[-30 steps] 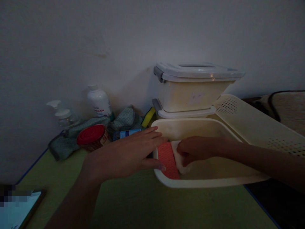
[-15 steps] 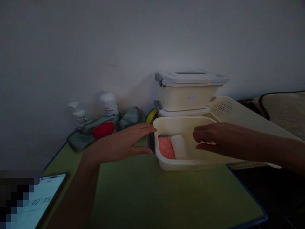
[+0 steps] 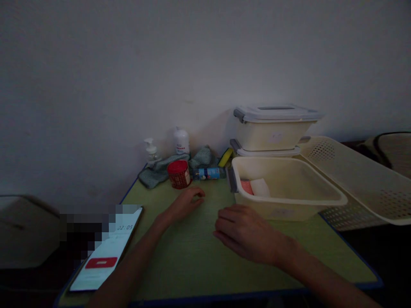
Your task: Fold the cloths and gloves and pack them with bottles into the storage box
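Note:
My left hand (image 3: 187, 202) hovers just above the green table, its fingers loosely bent with a gap to the thumb. It holds nothing and is nearest to a red-lidded tub (image 3: 179, 174). Palm down, my right hand (image 3: 242, 233) is in front of an open cream storage box (image 3: 285, 209). The right fingers are curled together, and nothing shows in them. Inside the box, at its left end, lie a folded pink cloth (image 3: 246, 187) and a folded white cloth (image 3: 260, 188).
Behind are a lidded box (image 3: 268, 134), a pump bottle (image 3: 150, 149), a white bottle (image 3: 182, 142), a grey-green cloth (image 3: 157, 174), a blue-labelled bottle (image 3: 209, 173) and a yellow sponge (image 3: 225, 157). A phone (image 3: 107, 252) lies left, and a perforated basket (image 3: 359, 171) leans right.
My right hand has come out of the box toward me and left. My left hand has drawn away from the box's left rim. The view has shifted, showing more table.

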Available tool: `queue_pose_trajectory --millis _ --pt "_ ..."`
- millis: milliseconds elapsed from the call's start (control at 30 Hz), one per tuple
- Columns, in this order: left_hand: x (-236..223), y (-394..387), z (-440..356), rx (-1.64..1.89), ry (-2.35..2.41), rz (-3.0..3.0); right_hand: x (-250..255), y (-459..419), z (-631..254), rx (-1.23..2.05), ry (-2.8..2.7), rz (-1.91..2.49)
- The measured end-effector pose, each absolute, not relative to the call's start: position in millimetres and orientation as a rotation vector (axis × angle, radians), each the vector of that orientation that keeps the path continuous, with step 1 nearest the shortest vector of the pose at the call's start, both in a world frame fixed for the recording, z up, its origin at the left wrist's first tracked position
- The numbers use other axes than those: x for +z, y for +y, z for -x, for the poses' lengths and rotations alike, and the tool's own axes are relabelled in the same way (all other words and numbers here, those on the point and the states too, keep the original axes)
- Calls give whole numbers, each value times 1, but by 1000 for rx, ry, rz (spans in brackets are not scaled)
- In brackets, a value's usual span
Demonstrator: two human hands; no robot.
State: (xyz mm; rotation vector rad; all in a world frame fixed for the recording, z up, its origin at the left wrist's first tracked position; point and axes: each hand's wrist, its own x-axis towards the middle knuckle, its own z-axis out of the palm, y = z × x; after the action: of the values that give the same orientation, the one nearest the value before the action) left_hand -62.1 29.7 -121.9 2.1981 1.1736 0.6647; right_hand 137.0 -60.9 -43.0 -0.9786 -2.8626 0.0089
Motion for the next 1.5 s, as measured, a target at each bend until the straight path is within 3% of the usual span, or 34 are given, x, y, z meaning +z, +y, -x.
queue_pose_trajectory --millis 233,667,1000,1500 --pt "-155 34 58 903 1307 -1971 -107 -22 -98 232 -2748 1367" --pt "-146 30 45 1052 1256 -2190 -125 -14 -101 236 -2673 1417" --pt "-88 122 -5 910 1591 -2232 -130 -11 -103 279 -2659 1385" --pt "-104 161 -57 675 1829 -2049 -137 -7 -104 327 -2641 1416"
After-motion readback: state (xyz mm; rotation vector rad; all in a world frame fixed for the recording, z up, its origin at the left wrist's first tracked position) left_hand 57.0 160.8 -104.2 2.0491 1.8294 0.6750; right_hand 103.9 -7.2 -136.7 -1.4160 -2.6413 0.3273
